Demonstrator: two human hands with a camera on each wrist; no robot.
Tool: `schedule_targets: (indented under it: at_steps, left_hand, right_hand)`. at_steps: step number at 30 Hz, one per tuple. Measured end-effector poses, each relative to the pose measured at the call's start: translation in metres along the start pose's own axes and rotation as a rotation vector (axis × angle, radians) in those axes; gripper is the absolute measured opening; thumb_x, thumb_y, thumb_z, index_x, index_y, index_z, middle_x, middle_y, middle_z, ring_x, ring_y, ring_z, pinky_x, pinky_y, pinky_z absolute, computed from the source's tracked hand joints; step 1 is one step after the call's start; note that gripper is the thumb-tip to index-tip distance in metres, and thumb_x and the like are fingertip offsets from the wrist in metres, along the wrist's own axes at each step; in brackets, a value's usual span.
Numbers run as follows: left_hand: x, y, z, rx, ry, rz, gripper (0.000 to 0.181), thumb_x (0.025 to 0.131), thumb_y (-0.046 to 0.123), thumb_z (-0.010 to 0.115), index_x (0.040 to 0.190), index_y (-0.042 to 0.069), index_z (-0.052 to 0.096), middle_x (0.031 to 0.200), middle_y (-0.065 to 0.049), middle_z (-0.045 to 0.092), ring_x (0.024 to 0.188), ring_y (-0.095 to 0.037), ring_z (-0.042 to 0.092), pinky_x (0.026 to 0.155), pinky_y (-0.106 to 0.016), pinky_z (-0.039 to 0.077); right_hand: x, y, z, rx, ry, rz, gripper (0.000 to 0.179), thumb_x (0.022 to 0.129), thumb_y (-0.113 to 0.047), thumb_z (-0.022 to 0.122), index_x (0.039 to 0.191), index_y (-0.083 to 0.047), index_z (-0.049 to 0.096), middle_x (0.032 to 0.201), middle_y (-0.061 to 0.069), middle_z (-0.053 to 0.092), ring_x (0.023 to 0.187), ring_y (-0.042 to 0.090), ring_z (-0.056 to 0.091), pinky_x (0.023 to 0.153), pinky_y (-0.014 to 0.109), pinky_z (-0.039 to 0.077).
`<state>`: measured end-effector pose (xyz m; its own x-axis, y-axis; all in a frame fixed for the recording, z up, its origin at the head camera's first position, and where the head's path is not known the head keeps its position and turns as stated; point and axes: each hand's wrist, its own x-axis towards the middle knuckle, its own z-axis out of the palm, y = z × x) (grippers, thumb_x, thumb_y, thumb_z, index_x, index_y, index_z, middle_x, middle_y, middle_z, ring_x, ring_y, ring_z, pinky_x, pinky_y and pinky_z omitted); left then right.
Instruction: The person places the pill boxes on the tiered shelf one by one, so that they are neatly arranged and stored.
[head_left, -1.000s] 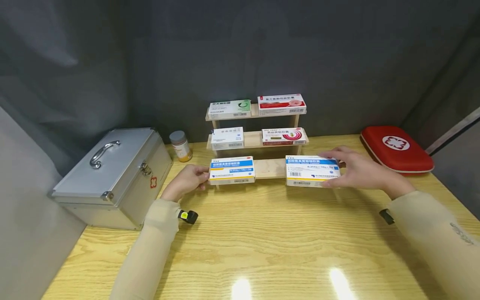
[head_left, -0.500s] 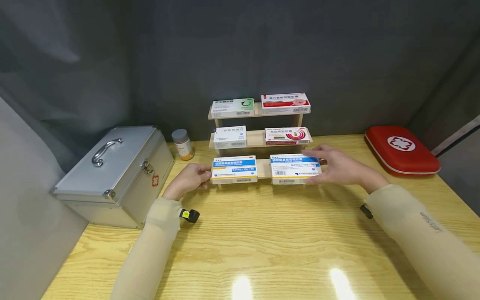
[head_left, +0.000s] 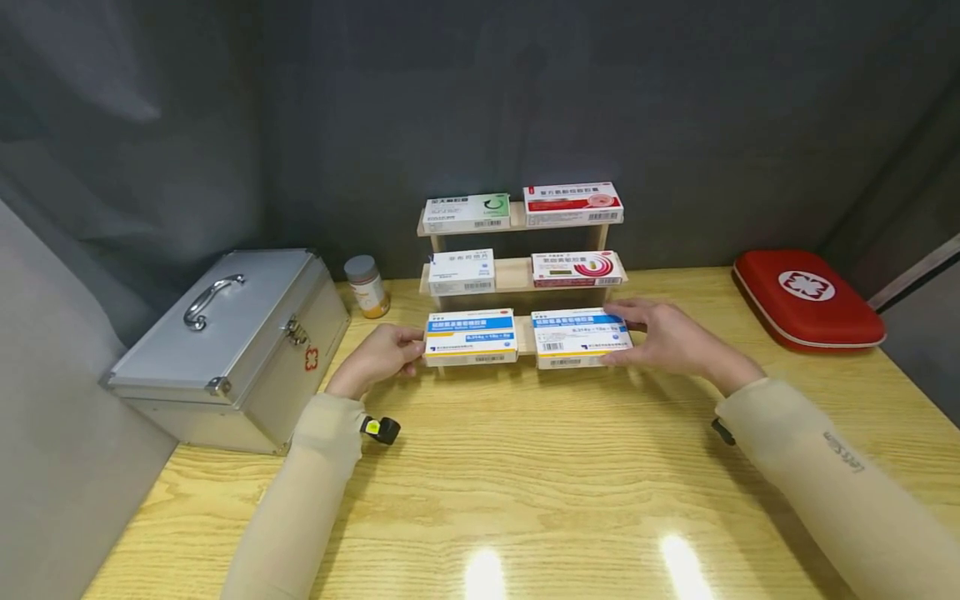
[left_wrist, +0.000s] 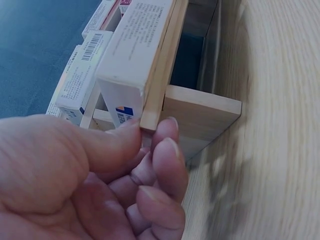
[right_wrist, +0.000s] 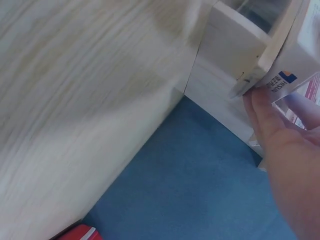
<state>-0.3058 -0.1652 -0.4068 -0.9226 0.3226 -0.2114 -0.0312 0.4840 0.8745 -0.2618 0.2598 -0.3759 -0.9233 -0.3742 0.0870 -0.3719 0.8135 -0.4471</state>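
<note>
A three-step wooden display rack (head_left: 512, 273) carries medicine boxes on every step. At the left end of its lowest step, my left hand (head_left: 378, 358) pinches the board end (left_wrist: 154, 112), the thumb lying against the corner of a blue-and-white medicine box (head_left: 471, 335). My right hand (head_left: 667, 343) grips a matching medicine box (head_left: 577, 335) by its right end, thumb in front and fingers behind. That box sits on the right part of the lowest step, a narrow gap from its twin. In the right wrist view, the fingertips (right_wrist: 260, 100) touch the box end beside the board.
Higher steps bear a green-and-white box (head_left: 467, 213), a red-and-white box (head_left: 572, 205), a white box (head_left: 461, 272) and a pink-swirl box (head_left: 577, 269). A silver case (head_left: 225, 350) and a grey-capped bottle (head_left: 367, 287) stand left. A red zip case (head_left: 810, 300) lies right; a dark curtain (head_left: 480, 100) hangs behind.
My right hand has slid its medicine box leftward along the lowest step, closer to the other box. My left hand stays at the rack's left end.
</note>
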Motion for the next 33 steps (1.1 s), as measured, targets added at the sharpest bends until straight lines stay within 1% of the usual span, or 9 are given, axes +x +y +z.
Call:
schedule_targets:
  at_steps: [3,9,14,18,22,24,28,31,33]
  left_hand:
    - [-0.0002,0.0001,0.0005,0.002,-0.004,0.0,0.033,0.103,0.007,0.052,0.134,-0.004,0.058,0.097,-0.016,0.066,0.072,-0.021,0.058,0.069,-0.034,0.05]
    - [-0.0006,-0.0005,0.0009,0.008,-0.003,0.003,0.033,0.104,0.007,0.051,0.135,-0.003,0.057,0.098,-0.019,0.066,0.073,-0.024,0.058,0.066,-0.033,0.048]
    - [0.001,-0.0013,0.0016,0.038,0.004,0.014,0.033,0.104,0.006,0.05,0.134,-0.003,0.058,0.097,-0.017,0.067,0.078,-0.028,0.058,0.066,-0.033,0.048]
    - [0.0016,-0.0012,0.0024,0.055,0.009,0.023,0.033,0.104,0.006,0.05,0.135,-0.003,0.058,0.096,-0.013,0.067,0.085,-0.032,0.059,0.07,-0.037,0.049]
    - [0.0011,-0.0006,0.003,0.07,0.014,0.032,0.033,0.104,0.006,0.05,0.134,-0.003,0.058,0.097,-0.013,0.068,0.092,-0.033,0.06,0.076,-0.042,0.05]
    - [0.0016,-0.001,0.0033,0.074,0.017,0.04,0.033,0.103,0.005,0.05,0.134,-0.004,0.058,0.098,-0.013,0.068,0.093,-0.033,0.061,0.079,-0.044,0.051]
    - [0.0029,-0.0029,0.0039,0.07,0.015,0.053,0.033,0.103,0.004,0.05,0.133,-0.005,0.058,0.098,-0.014,0.068,0.094,-0.034,0.062,0.082,-0.045,0.052]
    - [0.003,-0.004,0.0042,0.065,0.016,0.053,0.033,0.103,0.004,0.049,0.134,-0.005,0.058,0.099,-0.014,0.068,0.091,-0.033,0.062,0.078,-0.042,0.052]
    - [0.0028,-0.0041,0.0044,0.055,0.016,0.045,0.033,0.104,0.006,0.049,0.134,-0.003,0.059,0.099,-0.014,0.068,0.086,-0.031,0.06,0.073,-0.039,0.051]
  right_hand:
    - [-0.0021,-0.0006,0.0018,0.001,0.011,0.0,0.094,0.074,-0.054,0.083,0.143,0.0,0.05,0.146,0.026,0.044,0.133,0.046,0.041,0.105,0.059,0.035]
    - [-0.0043,0.0015,0.0017,-0.001,0.042,-0.006,0.089,0.075,-0.049,0.085,0.14,0.002,0.053,0.146,0.025,0.045,0.131,0.045,0.044,0.103,0.057,0.039]
    - [-0.0039,0.0049,0.0022,-0.007,0.059,-0.018,0.087,0.075,-0.046,0.085,0.139,0.003,0.054,0.146,0.025,0.046,0.131,0.046,0.043,0.102,0.057,0.039]
    - [-0.0048,0.0066,0.0019,-0.009,0.06,-0.019,0.086,0.076,-0.046,0.085,0.14,0.002,0.054,0.146,0.025,0.045,0.131,0.046,0.043,0.103,0.058,0.039]
    - [-0.0056,0.0055,0.0015,-0.004,0.062,-0.026,0.087,0.076,-0.049,0.083,0.14,0.003,0.053,0.146,0.026,0.044,0.131,0.048,0.043,0.102,0.058,0.039]
    - [-0.0058,0.0046,0.0017,-0.001,0.059,-0.026,0.087,0.077,-0.05,0.082,0.14,0.003,0.052,0.147,0.027,0.043,0.131,0.048,0.042,0.102,0.059,0.039]
    - [-0.0071,0.0037,0.0027,0.002,0.044,-0.011,0.087,0.079,-0.049,0.081,0.141,0.004,0.051,0.148,0.027,0.041,0.131,0.048,0.042,0.101,0.058,0.04]
    - [-0.008,0.0035,0.0032,0.011,0.031,0.002,0.088,0.08,-0.048,0.081,0.143,0.004,0.048,0.15,0.027,0.039,0.132,0.048,0.04,0.101,0.057,0.041]
    - [-0.0085,0.003,0.0026,0.017,0.028,0.002,0.089,0.08,-0.049,0.08,0.144,0.004,0.047,0.151,0.028,0.037,0.133,0.048,0.039,0.101,0.058,0.039]
